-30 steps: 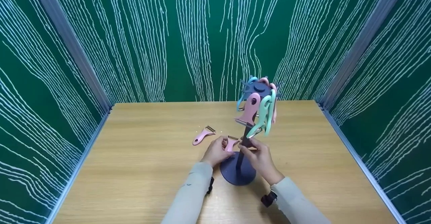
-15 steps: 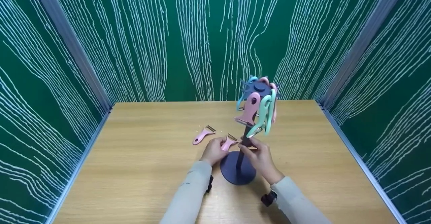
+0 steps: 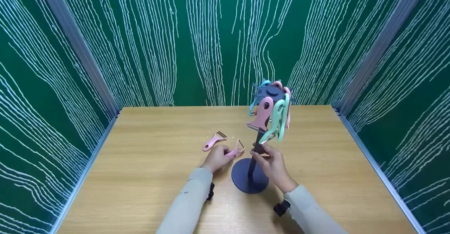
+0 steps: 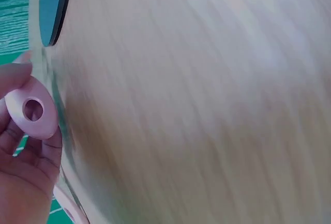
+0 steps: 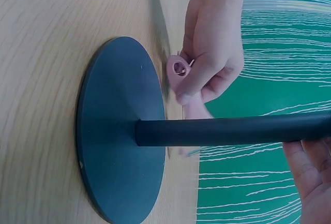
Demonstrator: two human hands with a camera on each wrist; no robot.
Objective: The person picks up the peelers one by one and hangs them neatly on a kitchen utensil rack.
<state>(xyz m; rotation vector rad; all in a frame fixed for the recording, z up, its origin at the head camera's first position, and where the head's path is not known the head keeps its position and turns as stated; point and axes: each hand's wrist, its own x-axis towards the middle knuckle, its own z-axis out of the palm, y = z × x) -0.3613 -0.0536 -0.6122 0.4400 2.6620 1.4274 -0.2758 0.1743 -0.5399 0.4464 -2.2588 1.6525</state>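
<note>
A pink peeler (image 3: 235, 152) is pinched by its handle in my left hand (image 3: 216, 158), just left of the dark stand's round base (image 3: 240, 177). The left wrist view shows the handle's holed end (image 4: 46, 123) between thumb and fingers. My right hand (image 3: 276, 167) holds the stand's pole (image 5: 217, 132) below the hanging peelers. From the top hooks hang a pink peeler (image 3: 263, 116), green peelers (image 3: 275, 121) and a blue peeler (image 3: 251, 107), with more pink ones partly hidden behind. Another pink peeler (image 3: 213, 142) lies on the table beyond my left hand.
The wooden table (image 3: 151, 163) carries the stand and the loose peeler. Small pale specks lie near that peeler. Green walls (image 3: 197, 44) with white streaks enclose the back and sides, with grey posts (image 3: 84, 47) at the corners.
My left hand has moved left, away from the stand, with the pink peeler, which has turned in the fingers. My right hand stays on the pole.
</note>
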